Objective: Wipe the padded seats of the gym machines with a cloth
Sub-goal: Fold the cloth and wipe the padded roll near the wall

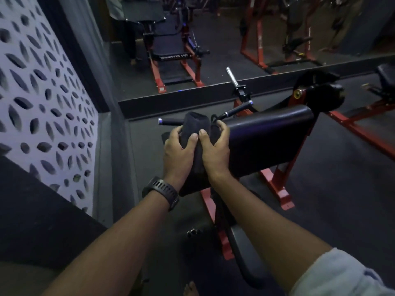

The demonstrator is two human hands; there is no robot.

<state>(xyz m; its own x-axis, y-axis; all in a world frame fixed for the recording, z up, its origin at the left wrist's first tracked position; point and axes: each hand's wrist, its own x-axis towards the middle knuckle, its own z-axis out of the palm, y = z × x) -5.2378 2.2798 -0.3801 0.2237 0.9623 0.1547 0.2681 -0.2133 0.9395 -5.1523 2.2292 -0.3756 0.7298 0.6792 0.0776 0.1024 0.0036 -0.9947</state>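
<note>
A person stands over a gym machine in a dim room, both forearms reaching forward and down. The left hand (178, 149) and the right hand (214, 150) sit side by side, thumbs nearly touching, and each has its fingers curled round a dark cloth (195, 123). The cloth is bunched between the two hands, and its upper fold rises just beyond the fingertips. It lies over the near left end of the black padded seat (267, 142), and both hands rest there with it. The pad is long and rounded and runs away to the right. Whether the cloth is pressed flat against the pad beneath the palms cannot be told.

A dark watch (163, 192) is strapped to the left wrist, and a pale sleeve (342, 276) covers the right upper arm at the near right corner. The pad is carried on a red frame (275, 182) that stands on the dark floor (342, 189). Just beyond the cloth a black handle (171, 121) points left, and farther off a chrome peg (232, 79) angles upward. A mirror (213, 39) along the far wall reflects other red-framed machines. On the left stands a pale wall panel (42, 92) cut with leaf-shaped holes. The toes of a bare foot (191, 290) show at the bottom edge.
</note>
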